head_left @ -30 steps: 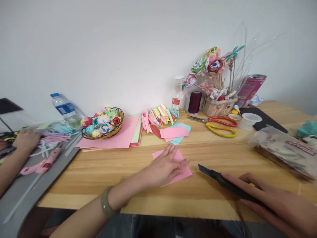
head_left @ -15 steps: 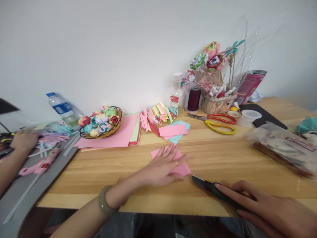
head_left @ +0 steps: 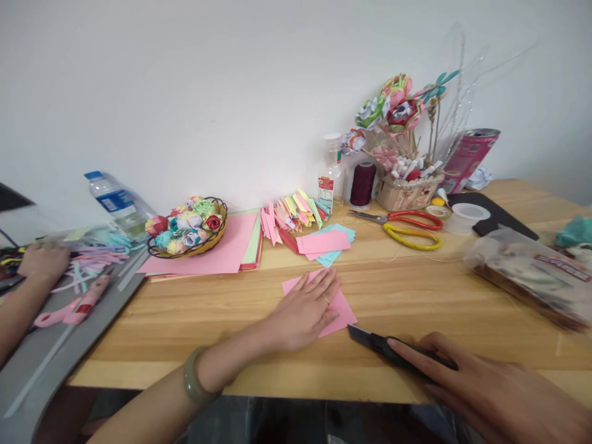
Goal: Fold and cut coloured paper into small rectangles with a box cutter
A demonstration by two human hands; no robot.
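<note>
A piece of pink paper (head_left: 342,311) lies on the wooden table, partly hidden under my left hand (head_left: 300,311). That hand rests flat on it with the fingers stretched out. My right hand (head_left: 481,376) is wrapped round a utility knife (head_left: 402,354), index finger along its dark handle. The knife's blade is out, and its tip is at the paper's near right corner; whether it touches the paper I cannot tell. Just beyond the paper are pink strips (head_left: 324,244) on top of light blue paper pieces (head_left: 329,258).
Scissors (head_left: 411,228) with red and yellow handles lie behind the knife. At the back stand a basket of paper flowers (head_left: 409,192), a thread spool (head_left: 363,185) and a clear bottle (head_left: 332,166). Another person's hand (head_left: 44,262) is at the left, near a pink glue gun (head_left: 86,302).
The utility knife and my right hand have moved a little left, bringing the tip in to the paper's corner. My left hand's fingers have drawn closer together.
</note>
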